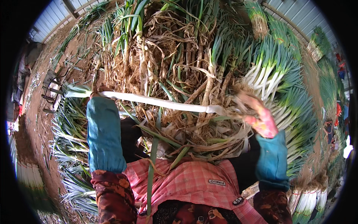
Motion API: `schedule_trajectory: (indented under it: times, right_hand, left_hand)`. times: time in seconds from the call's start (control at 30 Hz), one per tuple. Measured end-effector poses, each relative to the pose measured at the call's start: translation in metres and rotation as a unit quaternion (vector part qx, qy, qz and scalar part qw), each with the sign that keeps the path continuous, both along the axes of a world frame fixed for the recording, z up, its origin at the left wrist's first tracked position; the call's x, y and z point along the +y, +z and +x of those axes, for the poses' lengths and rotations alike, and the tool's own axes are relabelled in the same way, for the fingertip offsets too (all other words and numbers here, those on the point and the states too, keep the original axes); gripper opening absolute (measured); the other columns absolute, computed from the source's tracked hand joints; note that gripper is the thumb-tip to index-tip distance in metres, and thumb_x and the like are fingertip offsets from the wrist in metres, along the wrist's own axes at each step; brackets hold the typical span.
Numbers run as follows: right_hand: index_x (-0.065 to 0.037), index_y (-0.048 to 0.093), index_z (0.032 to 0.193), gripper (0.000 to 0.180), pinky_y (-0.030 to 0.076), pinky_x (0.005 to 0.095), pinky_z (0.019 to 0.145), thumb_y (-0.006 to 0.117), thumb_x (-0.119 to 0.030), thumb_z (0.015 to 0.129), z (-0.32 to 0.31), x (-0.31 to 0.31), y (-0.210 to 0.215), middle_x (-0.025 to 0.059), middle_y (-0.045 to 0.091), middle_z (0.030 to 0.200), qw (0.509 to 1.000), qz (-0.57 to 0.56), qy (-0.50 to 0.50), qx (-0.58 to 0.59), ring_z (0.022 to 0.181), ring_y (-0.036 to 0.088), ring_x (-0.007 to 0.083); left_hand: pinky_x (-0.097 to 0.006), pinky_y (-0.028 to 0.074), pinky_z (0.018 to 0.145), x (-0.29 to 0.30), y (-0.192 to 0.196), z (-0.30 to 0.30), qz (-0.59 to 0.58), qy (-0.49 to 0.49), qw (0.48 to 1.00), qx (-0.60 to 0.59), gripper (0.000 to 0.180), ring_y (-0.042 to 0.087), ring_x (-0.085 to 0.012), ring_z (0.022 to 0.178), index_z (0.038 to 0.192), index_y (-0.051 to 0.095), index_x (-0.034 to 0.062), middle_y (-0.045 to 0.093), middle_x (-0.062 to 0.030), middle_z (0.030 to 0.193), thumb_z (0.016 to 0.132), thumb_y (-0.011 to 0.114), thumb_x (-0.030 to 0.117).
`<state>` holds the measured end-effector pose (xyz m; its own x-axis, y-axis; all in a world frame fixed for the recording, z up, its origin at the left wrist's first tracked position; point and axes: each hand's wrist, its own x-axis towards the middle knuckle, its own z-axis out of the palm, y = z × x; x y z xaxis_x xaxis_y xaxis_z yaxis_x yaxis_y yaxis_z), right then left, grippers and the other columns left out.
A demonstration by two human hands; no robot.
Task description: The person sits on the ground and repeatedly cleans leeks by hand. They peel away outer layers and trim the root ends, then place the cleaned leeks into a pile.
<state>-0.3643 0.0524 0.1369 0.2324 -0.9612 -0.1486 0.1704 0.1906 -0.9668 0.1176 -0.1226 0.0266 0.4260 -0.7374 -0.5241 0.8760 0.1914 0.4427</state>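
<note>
— Scallions everywhere, starting far left with trimmed green-and-white bundles (71, 149) lying on the dirt floor (37, 112). What's the left hand (97, 91) doing?

— It's mostly hidden behind its teal sleeve guard (104, 134), so I can't tell how the fingers sit, but it appears to grip the leafy end of one long peeled scallion (156, 101) stretched across the lap.

— And that stalk?

— White, smooth, held level over a heap of dry husks and peelings (175, 63). I'd judge it light, bendy and a bit slick when freshly stripped; best held near both ends, gently, since it could snap or bruise.

— Right side?

— The right hand (261, 117), in a pink glove, has fingers curled and pinching the root end, blurred. Beyond it, neat stacked bunches (279, 74) fan out.
</note>
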Motion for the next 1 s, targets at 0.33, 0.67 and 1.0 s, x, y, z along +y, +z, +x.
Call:
schedule_trajectory:
  times: [0.33, 0.67, 1.0]
  right_hand:
    - [0.008, 0.043, 0.100, 0.030, 0.041, 0.0162, 0.043, 0.037, -0.017, 0.085, 0.075, 0.076, -0.015, 0.0173, 0.054, 0.081, 0.844, 0.347, 0.128, -0.388, 0.058, 0.051, 0.0120]
    - [-0.011, 0.043, 0.112, 0.048, 0.029, 0.0417, 0.089, 0.058, -0.024, 0.068, -0.021, 0.041, -0.005, 0.0097, 0.043, 0.112, 0.678, -0.229, -0.006, 0.699, 0.102, 0.040, 0.0278]
    - [-0.002, 0.048, 0.096, 0.031, 0.046, 0.0353, 0.076, 0.052, -0.027, 0.077, -0.012, -0.026, -0.108, 0.0146, 0.050, 0.098, 0.904, 0.095, -0.401, -0.115, 0.089, 0.051, 0.0272]
  left_hand:
    - [-0.027, 0.039, 0.043, 0.008, 0.007, 0.000, 0.049, 0.010, 0.993, -0.106, 0.027, 0.048, -0.0183, 0.053, 0.084, 0.050, 0.0035, 0.052, -0.0038, 0.063, 0.082, 0.039, 0.028]
    - [-0.029, 0.042, 0.049, 0.013, 0.005, 0.010, 0.060, 0.059, 0.990, -0.114, 0.028, 0.051, -0.0191, 0.061, 0.089, 0.049, 0.0044, 0.054, -0.0060, 0.072, 0.081, 0.041, 0.030]
    - [-0.031, 0.045, 0.056, 0.014, 0.058, -0.212, 0.054, -0.277, 0.948, -0.150, 0.031, 0.054, -0.0200, 0.069, 0.094, 0.049, 0.0053, 0.057, -0.0083, 0.082, 0.080, 0.043, 0.032]
